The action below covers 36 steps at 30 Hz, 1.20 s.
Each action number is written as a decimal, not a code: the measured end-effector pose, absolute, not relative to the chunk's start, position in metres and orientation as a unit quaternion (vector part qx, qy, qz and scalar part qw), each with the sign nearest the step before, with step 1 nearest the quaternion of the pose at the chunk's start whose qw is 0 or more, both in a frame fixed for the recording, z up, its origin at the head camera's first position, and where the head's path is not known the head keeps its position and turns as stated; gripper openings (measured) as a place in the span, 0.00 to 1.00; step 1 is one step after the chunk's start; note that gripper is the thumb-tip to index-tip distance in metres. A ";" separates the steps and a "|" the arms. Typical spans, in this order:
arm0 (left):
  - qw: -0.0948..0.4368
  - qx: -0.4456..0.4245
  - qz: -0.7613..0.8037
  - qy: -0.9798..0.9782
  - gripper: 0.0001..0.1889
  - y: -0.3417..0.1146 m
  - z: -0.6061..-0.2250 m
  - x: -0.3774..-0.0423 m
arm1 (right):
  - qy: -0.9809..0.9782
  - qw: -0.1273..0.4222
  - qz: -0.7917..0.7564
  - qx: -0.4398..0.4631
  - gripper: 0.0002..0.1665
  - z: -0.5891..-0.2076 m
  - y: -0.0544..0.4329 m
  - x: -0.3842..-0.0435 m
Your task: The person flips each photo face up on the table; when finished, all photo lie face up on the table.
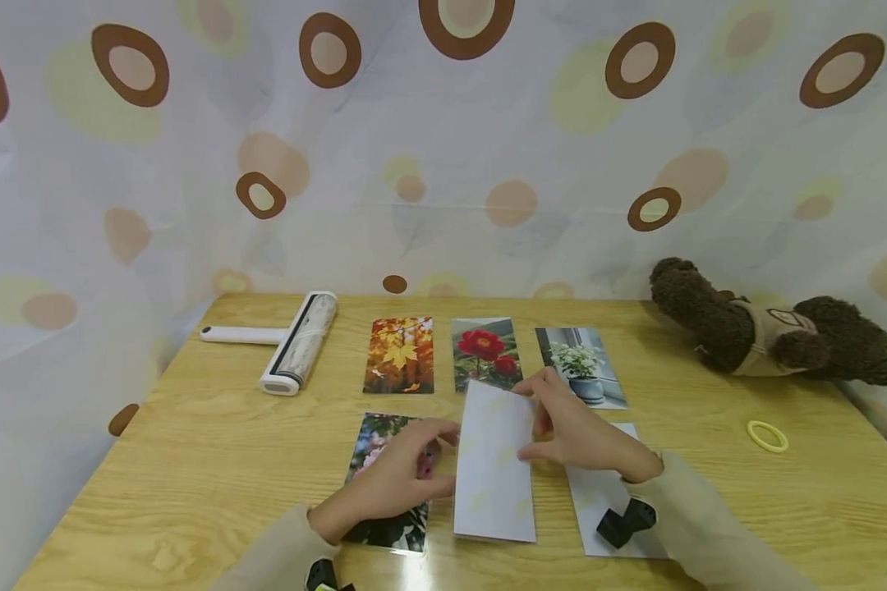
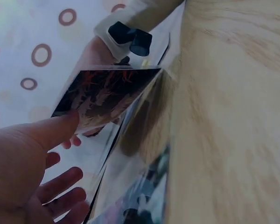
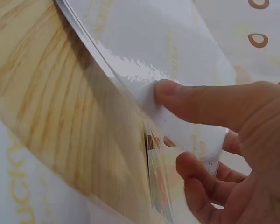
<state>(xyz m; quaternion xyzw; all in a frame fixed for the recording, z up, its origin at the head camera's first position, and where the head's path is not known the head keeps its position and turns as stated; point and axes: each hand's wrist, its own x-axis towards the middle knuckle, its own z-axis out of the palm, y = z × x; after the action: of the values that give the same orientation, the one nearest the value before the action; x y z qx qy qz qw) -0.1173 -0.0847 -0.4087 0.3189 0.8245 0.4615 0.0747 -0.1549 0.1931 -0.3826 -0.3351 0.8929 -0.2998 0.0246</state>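
Head view: glossy white-backed rectangular card [image 1: 494, 476] tilted over the wood-grained worktop [image 1: 192, 460], well apart from its back edge — right hand [image 1: 580, 435] grip pinches it; left hand [image 1: 392, 488] grip wide at its side, contact unclear. Shaggy plush bear [image 1: 728, 328] — near back right corner.

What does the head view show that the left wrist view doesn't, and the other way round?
Only the head view shows the roller, the bear, the yellow ring and the white back of the card in the right hand. Only the left wrist view shows that card's dark printed face. Both show the card itself, both hands, including the left hand, the wooden table and the spotted cloth.
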 end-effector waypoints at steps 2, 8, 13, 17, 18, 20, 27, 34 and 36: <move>0.104 0.350 0.477 0.799 0.28 -0.078 -0.406 -0.119 | 0.897 0.006 -0.299 -0.327 0.38 -0.384 0.194 -0.154; 0.169 0.370 0.505 0.761 0.31 -0.064 -0.404 -0.118 | 0.887 -0.013 -0.319 -0.335 0.34 -0.385 0.190 -0.154; 0.175 0.368 0.501 0.764 0.34 -0.060 -0.407 -0.115 | 0.868 0.004 -0.344 -0.358 0.40 -0.383 0.182 -0.154; 0.147 0.383 0.481 0.775 0.36 -0.058 -0.408 -0.114 | 0.853 0.001 -0.366 -0.372 0.54 -0.382 0.180 -0.153; 0.143 0.384 0.477 0.777 0.36 -0.057 -0.408 -0.114 | 0.848 -0.009 -0.370 -0.379 0.56 -0.382 0.180 -0.152; 0.139 0.384 0.472 0.782 0.36 -0.056 -0.408 -0.113 | 0.838 -0.021 -0.379 -0.391 0.56 -0.381 0.181 -0.151; 0.139 0.384 0.451 0.794 0.33 -0.055 -0.407 -0.114 | 0.815 -0.038 -0.383 -0.433 0.20 -0.373 0.189 -0.154; 0.155 0.370 0.409 0.819 0.35 -0.058 -0.407 -0.116 | 0.823 0.058 -0.387 -0.412 0.11 -0.366 0.202 -0.156; 0.160 0.368 0.396 0.826 0.36 -0.059 -0.408 -0.116 | 0.825 0.074 -0.374 -0.417 0.10 -0.366 0.204 -0.156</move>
<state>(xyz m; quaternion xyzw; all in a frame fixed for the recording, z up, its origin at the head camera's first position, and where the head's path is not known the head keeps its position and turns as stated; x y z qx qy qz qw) -0.1160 -0.0585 -0.4079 0.3676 0.8259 0.3964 0.1602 -0.1561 0.2042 -0.3662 -0.4171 0.8252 -0.3736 0.0744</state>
